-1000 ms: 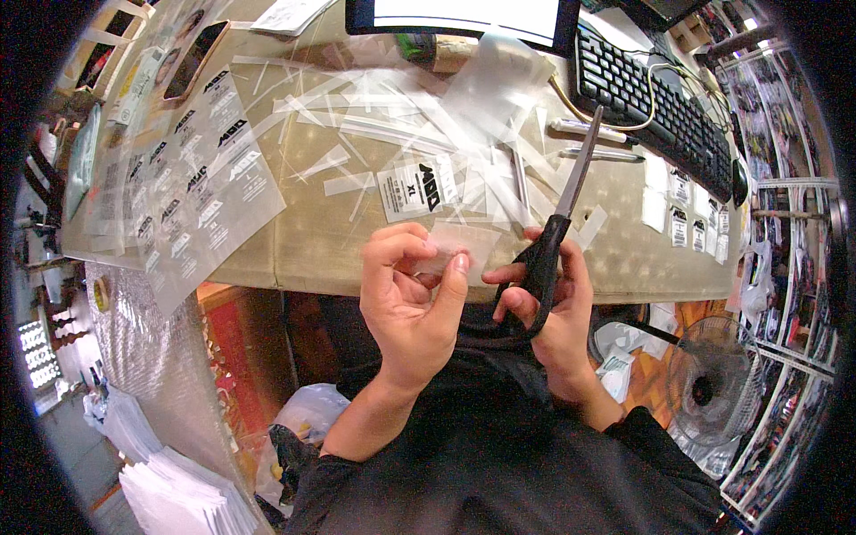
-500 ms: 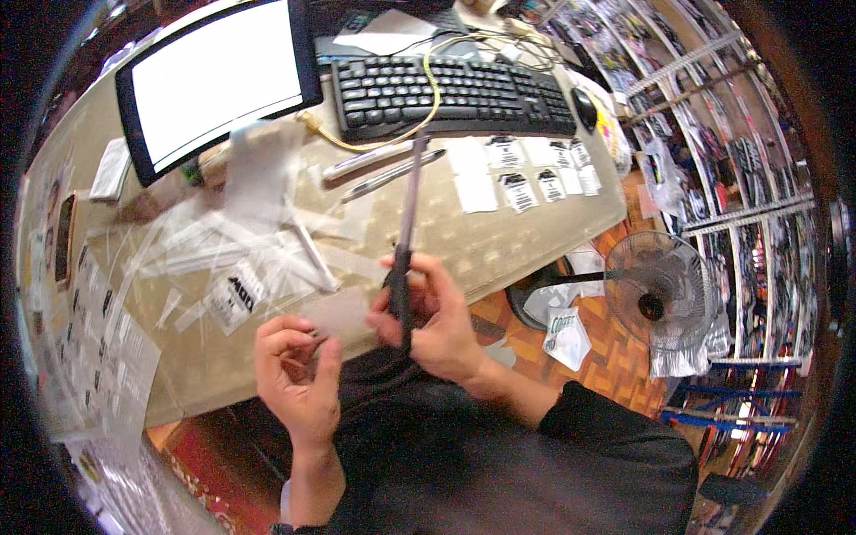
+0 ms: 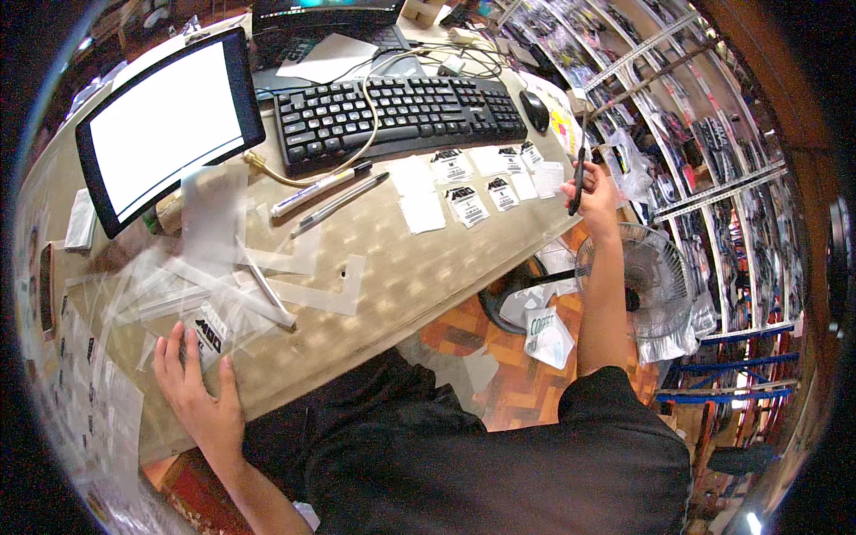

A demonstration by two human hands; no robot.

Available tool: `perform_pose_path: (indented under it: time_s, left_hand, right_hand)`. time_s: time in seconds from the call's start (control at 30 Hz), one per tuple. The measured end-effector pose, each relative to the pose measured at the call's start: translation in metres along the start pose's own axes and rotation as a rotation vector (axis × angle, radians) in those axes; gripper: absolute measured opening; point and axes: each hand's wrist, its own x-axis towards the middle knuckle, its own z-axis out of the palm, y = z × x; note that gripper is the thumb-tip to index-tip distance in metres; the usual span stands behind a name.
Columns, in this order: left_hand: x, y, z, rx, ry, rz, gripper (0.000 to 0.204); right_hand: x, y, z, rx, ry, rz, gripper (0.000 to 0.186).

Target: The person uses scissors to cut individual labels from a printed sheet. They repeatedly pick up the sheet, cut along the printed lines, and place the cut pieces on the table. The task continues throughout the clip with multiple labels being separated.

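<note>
- Over on the right, the right hand (image 3: 596, 194) has its fingers curled closed, clamped on the black handles of the scissors (image 3: 579, 178)!
- Those scissors are up at the table's right end, just beside the small white labels (image 3: 421, 214) and below the mouse (image 3: 535, 112), blades pointing away from the body; seen edge-on, so I can't tell whether the blades are parted.
- Across to the left hand (image 3: 203, 392): fingers spread, thumb well apart, gripping nothing!
- A printed label (image 3: 211, 333) sits between forefinger and thumb, by the clear strips (image 3: 192, 290); whether the fingertips press it, I can't tell.
</note>
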Motion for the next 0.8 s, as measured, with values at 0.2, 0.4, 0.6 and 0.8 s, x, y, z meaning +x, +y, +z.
perform_pose_path:
  time_s: [0.2, 0.4, 0.6, 0.8]
  left_hand:
    - [-0.004, -0.003, 0.001, -0.036, 0.017, -0.020, 0.035]
    - [-0.003, -0.004, 0.001, -0.105, 0.041, -0.009, 0.028]
    - [-0.004, -0.005, 0.001, -0.245, 0.156, -0.055, 0.027]
    - [-0.007, -0.016, 0.001, -0.465, 0.339, -0.144, 0.028]
  right_hand:
    - [0.020, -0.012, -0.002, 0.033, -0.098, 0.096, 0.057]
    - [0.039, -0.022, 0.061, -0.007, -0.215, 0.095, 0.056]
    - [0.059, 0.003, 0.080, -0.326, -0.167, -0.049, 0.053]
    - [0.072, 0.018, 0.068, -0.500, -0.058, -0.223, 0.053]
